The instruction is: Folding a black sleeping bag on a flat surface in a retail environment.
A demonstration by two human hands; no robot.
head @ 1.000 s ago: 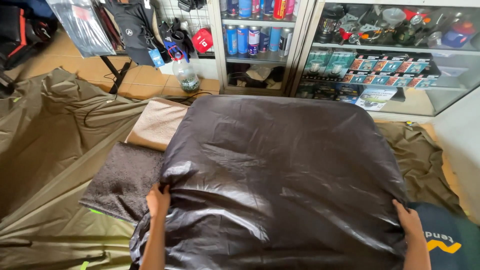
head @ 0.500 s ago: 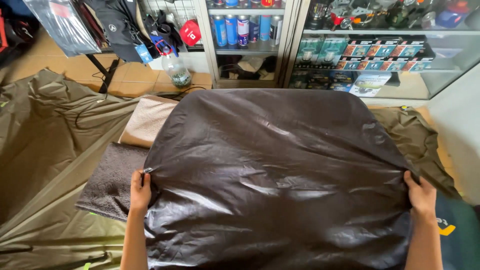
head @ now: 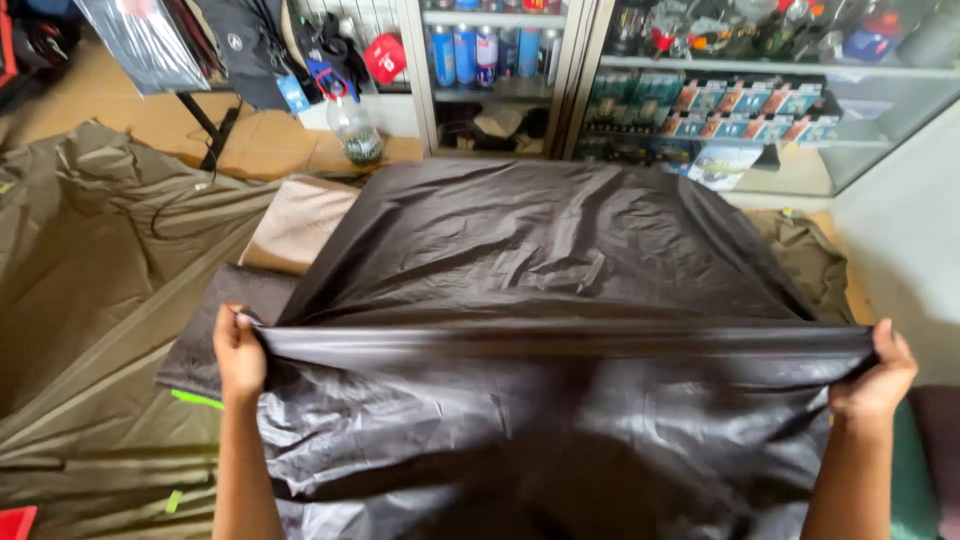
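A: What do the hands hold?

B: A wide, dark brown, glossy, thin crinkled fabric sheet (head: pixel 540 250) lies spread over the floor. The left hand (head: pixel 240 352) and right hand (head: pixel 876 372) are each closed on one end of a raised fold, stretched taut between them.

A: What might go wrong?

B: My guess: the slick cloth could slip from either pinch, or the fold could run crooked if one hand pulls harder. Its edge may also snag the grey felt mat (head: pixel 205 340) or drag over the olive green tarpaulin (head: pixel 90 300) beneath.
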